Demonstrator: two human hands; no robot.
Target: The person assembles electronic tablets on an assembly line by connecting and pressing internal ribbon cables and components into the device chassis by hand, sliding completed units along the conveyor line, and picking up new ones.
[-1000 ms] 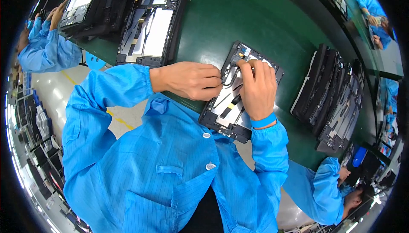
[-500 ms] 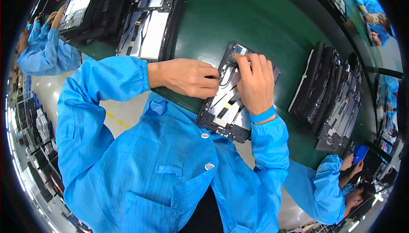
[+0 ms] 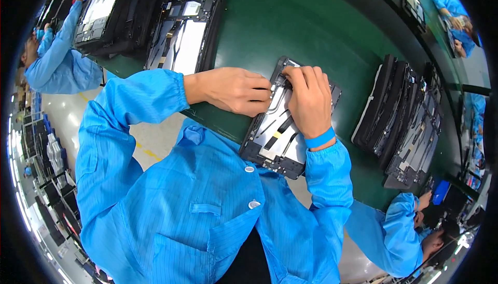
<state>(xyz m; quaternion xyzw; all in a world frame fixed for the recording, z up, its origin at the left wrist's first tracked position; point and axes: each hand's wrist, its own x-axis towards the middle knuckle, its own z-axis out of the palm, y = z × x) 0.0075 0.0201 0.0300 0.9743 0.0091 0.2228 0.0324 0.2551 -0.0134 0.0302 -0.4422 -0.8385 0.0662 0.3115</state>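
Note:
An opened tablet, its black frame, silver battery plates, dark cables and small boards exposed, lies slanted at the table's front edge, its near end against my jacket. My left hand is at its left edge with fingers curled and fingertips turned in; what they pinch is hidden. My right hand, with a blue band at the wrist, arches over the tablet's upper right part. Its thumb and fingers are bent together near the top end, and the fingertips hide whatever they hold.
More opened tablets lie at the back left beside a dark stack. Another row of them leans at the right on the green table. Co-workers in blue sit at the left and lower right.
My left hand has shifted slightly right, closer to my right hand. The curved dark cable between the hands shows less. My right hand stays over the tablet's top end.

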